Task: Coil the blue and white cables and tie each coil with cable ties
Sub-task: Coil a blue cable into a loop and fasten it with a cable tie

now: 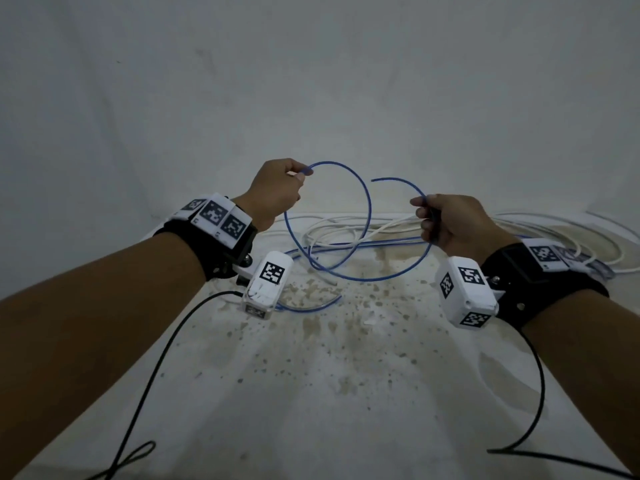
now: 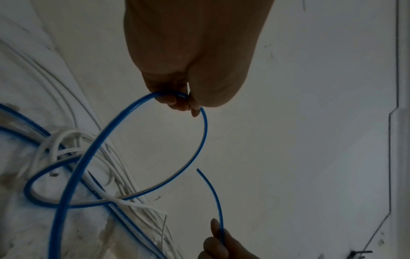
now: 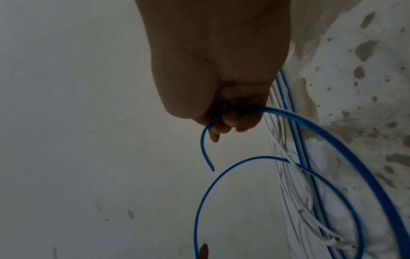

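Progress: early. The first loop of the blue cable (image 1: 360, 237) is being formed in the air; no finished coil and no tie on either cable is visible. I cannot make out any cable ties in these views.

Left hand (image 1: 273, 192): grip closed, thumb and fingers pinching the blue cable at the top of the loop. Right hand (image 1: 450, 223): grip closed, fingers curled round the blue cable close to its free end.

Position: the loop hangs between the 2 hands, above the stained floor (image 1: 346, 358), near the floor's far edge where it meets the wall (image 1: 311, 81). The rest of the blue cable trails down onto the floor and crosses the white cable (image 1: 346, 230).

Orientation: the loop stands roughly upright, its plane facing the person. The free end arcs up and left from the right hand and points toward the left hand. The white cable lies loose, its long axis running left to right along the wall.

Remaining, by judgement: nearly all of the blue coil, all of the white coil, and both ties.
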{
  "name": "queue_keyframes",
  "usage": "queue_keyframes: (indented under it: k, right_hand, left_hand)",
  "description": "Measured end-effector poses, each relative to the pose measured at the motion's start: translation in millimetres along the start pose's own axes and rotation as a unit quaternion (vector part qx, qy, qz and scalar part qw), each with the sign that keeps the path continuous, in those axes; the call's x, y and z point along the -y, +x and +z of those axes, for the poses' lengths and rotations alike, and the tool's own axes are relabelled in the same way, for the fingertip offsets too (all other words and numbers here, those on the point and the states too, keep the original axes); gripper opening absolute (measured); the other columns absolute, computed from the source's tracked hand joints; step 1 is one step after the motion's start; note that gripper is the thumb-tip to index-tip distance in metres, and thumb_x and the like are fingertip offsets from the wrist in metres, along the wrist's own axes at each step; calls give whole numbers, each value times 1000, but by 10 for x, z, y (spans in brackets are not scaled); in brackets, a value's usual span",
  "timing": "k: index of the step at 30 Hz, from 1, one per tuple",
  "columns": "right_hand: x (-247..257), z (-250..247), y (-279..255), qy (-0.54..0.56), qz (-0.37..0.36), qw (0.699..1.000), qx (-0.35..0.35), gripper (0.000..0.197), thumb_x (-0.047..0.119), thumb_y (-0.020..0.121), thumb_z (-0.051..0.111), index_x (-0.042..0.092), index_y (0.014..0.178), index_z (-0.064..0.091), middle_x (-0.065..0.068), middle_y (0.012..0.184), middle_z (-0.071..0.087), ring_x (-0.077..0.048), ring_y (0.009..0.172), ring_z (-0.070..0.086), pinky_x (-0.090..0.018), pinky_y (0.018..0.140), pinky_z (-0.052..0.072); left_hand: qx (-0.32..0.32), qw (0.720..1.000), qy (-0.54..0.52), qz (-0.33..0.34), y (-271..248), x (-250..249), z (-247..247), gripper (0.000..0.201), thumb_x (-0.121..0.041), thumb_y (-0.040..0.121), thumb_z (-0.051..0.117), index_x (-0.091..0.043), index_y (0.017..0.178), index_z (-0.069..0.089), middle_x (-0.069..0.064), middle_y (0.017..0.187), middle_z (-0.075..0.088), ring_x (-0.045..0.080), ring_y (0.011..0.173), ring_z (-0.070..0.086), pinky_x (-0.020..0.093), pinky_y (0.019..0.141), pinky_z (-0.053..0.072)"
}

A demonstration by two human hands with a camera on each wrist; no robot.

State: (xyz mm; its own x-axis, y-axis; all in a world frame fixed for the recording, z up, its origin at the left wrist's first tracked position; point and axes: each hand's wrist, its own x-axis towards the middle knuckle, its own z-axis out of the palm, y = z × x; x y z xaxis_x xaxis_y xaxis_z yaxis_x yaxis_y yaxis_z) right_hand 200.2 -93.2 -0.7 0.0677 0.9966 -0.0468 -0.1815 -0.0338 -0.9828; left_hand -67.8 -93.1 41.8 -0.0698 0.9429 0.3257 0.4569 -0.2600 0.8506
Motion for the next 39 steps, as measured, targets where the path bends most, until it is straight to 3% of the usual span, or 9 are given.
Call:
queue_keyframes:
  k: [4,7,10,13,16,19,29,35,39]
  right_hand:
    - [6,-37,28,11,-12,1000,24,28,36,100,52,11,99,63,5,52,25,-10,41,21,-24,41,24]
    - [-5,71,46,4,-44,998,39,14,29,98,59,19,106,55,5,55,25,-8,40,21,-20,37,22]
    - [-22,201,95,-32,-54,997,46,30,24,98,59,18,126,49,3,56,36,-8,42,24,-21,37,22]
    - [-18,347,110,-72,-47,996,37,30,23,98,59,4,122,59,-5,72,60,-9,43,28,-22,39,24]
    - [-26,452,137,-65,-56,996,19,20,23,97,60,4,106,64,-11,94,74,-8,38,28,-23,42,26]
    - [-3,536,171,-52,-122,991,-10,15,25,96,63,11,96,66,-9,96,76,-8,36,27,-24,40,27]
    - [411,701,223,-16,-299,954,-30,19,11,101,52,5,115,63,-13,109,69,4,43,48,-9,49,36]
    - [127,517,395,-151,-228,962,-31,39,18,98,59,2,133,54,-3,99,59,14,42,46,-5,48,35]
    - [-42,382,248,-165,-120,979,16,24,21,94,66,8,113,58,-7,70,58,-7,37,32,-20,38,26]
  left_hand:
    - [15,999,13,43,10,-168,79,26,-11,103,41,-6,115,64,-4,77,52,5,59,43,10,46,35]
    - [39,996,7,74,1,-279,120,27,-12,103,41,-8,113,66,0,72,50,4,51,39,12,46,32]
    - [83,992,-23,91,-31,-339,120,27,-12,104,41,-9,114,66,2,72,48,6,48,33,17,44,29]
    - [91,990,-26,104,-60,-340,70,27,-13,104,42,-11,114,67,2,71,49,6,48,34,18,45,29]
    - [93,990,-30,102,-79,-283,-33,26,-13,103,44,-11,114,68,2,71,51,8,49,34,19,45,29]
    - [92,991,-22,95,-102,-187,-146,26,-14,103,45,-12,115,68,4,73,52,9,50,34,19,45,30]
    - [48,996,-22,71,-101,28,-274,27,-16,104,42,-7,106,66,5,72,55,13,52,48,23,49,46]
    - [111,992,49,-22,-109,168,19,33,-27,104,40,-4,94,62,10,77,72,22,70,69,29,61,53]
    - [86,993,60,-55,-94,266,212,34,-26,104,43,-1,95,63,13,79,72,24,62,67,27,54,52]
